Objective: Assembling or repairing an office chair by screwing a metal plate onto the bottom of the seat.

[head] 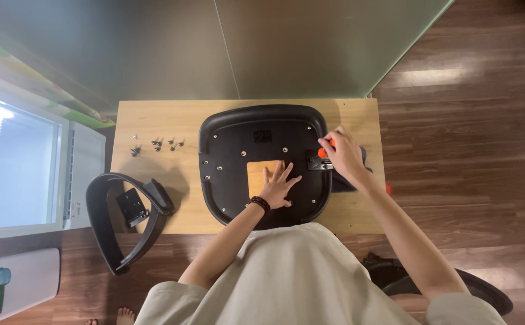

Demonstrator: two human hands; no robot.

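Seat [238, 150], black and underside up, lies at the worktop's [154, 120] middle, overhanging its near edge. Left hand [277, 188] presses flat on it, fingers spread, grasping nothing. Right hand [343, 155], wrist bent, is clenched on an orange-handled tool [323, 151] at the seat's right rim. Screws [157, 144] lie toward the far-left corner.

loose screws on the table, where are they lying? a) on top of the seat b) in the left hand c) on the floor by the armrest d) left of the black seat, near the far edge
d: the screws lie in a small cluster on the bare wooden table, to the left of the black seat, while the left hand rests flat on the seat with nothing in it.
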